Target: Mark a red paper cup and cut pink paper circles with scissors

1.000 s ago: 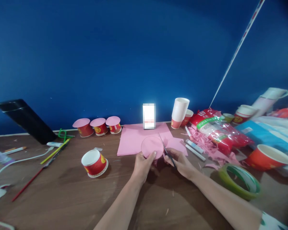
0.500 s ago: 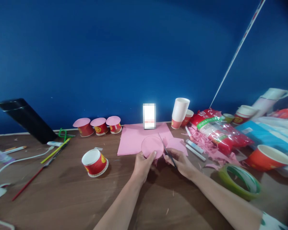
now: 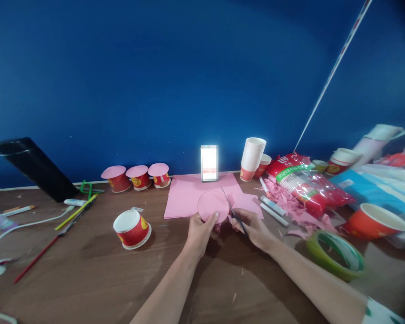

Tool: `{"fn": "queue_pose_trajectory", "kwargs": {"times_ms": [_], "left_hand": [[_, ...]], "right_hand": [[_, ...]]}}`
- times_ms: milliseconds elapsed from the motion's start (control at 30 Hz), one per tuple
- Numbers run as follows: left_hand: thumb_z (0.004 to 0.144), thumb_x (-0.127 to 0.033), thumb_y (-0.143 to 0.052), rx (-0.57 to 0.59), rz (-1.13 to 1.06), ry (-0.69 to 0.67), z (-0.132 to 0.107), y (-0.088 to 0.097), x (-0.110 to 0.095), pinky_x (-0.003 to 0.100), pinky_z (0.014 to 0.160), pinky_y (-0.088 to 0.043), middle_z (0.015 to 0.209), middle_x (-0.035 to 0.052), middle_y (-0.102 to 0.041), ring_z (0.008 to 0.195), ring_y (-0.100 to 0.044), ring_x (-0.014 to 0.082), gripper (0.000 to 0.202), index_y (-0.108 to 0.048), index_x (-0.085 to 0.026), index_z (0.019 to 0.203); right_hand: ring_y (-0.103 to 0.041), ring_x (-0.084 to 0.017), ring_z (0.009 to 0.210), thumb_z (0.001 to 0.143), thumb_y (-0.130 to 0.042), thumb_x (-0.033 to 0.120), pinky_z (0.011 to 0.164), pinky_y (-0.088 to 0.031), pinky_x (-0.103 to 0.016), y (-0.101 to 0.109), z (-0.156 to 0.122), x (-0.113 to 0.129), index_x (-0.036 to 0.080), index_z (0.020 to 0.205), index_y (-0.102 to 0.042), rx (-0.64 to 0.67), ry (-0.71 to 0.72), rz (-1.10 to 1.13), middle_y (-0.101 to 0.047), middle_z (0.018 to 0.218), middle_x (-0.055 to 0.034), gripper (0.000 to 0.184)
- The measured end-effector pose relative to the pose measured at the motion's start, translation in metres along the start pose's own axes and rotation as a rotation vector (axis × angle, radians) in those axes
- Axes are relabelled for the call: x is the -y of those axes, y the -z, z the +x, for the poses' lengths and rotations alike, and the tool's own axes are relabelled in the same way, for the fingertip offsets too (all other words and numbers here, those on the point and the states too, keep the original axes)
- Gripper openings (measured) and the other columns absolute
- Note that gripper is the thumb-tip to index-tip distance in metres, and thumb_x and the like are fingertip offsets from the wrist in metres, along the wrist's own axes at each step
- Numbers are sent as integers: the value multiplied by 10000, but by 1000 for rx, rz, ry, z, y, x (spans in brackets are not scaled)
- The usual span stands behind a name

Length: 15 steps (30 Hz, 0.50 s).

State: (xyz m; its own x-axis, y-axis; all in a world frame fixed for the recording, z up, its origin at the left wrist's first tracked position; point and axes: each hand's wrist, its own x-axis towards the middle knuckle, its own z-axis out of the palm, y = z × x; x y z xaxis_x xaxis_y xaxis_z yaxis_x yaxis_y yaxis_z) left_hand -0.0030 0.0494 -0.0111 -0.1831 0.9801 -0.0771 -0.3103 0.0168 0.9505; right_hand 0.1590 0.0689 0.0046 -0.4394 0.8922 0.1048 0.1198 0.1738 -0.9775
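Between the thumb and fingers of my left hand point(image 3: 200, 231) is a round pink paper disc point(image 3: 212, 204), held above the table. My right hand point(image 3: 253, 228) is closed around a pair of scissors point(image 3: 236, 218), whose dark blades point up and left beside the disc's right edge. Whether the blades touch the paper I cannot tell. Pink paper sheets point(image 3: 180, 198) lie flat behind both hands, and another pink piece point(image 3: 251, 204) lies just beyond my right hand. A cut red paper cup point(image 3: 135, 233) stands to the left of my left hand.
Three short red cups topped with pink discs point(image 3: 138, 180) line the wall. A lit phone point(image 3: 209, 164) stands behind the sheets. Rightward are stacked paper cups point(image 3: 253, 155), pink scraps point(image 3: 290, 207), a red cup package point(image 3: 300, 184) and a tape roll point(image 3: 337, 256). A black bottle point(image 3: 37, 168) leans left.
The whole view has shifted very slightly, with things sitting a little further left now. Both hands keep their hold on the disc and the scissors.
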Motion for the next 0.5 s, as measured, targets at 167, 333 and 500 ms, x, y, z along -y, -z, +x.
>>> {"fn": "queue_pose_trajectory", "kwargs": {"times_ms": [167, 333, 500], "left_hand": [[622, -430, -679, 8, 10, -10, 0, 1, 1, 204, 403, -359, 472, 14, -557, 399, -473, 93, 348, -611, -90, 645], [647, -403, -668, 3, 11, -17, 1, 1, 2, 201, 414, -366, 495, 14, -560, 418, -476, 90, 316, -611, -93, 678], [661, -415, -652, 4, 65, -20, 1, 2, 3, 202, 404, -364, 487, 18, -547, 414, -467, 91, 328, -601, -91, 650]], "right_hand": [[-439, -103, 568, 769, -572, 463, 499, -361, -218, 0, 0, 0, 143, 910, -583, -4, 9, -39, -484, 633, 10, 350], [-433, -98, 562, 779, -571, 439, 497, -344, -216, 1, 0, 0, 138, 924, -577, 2, 8, -23, -482, 625, 14, 334], [-439, -106, 569, 768, -579, 452, 519, -352, -226, 0, 0, 0, 150, 905, -567, 9, -12, 13, -481, 640, 17, 332]]}}
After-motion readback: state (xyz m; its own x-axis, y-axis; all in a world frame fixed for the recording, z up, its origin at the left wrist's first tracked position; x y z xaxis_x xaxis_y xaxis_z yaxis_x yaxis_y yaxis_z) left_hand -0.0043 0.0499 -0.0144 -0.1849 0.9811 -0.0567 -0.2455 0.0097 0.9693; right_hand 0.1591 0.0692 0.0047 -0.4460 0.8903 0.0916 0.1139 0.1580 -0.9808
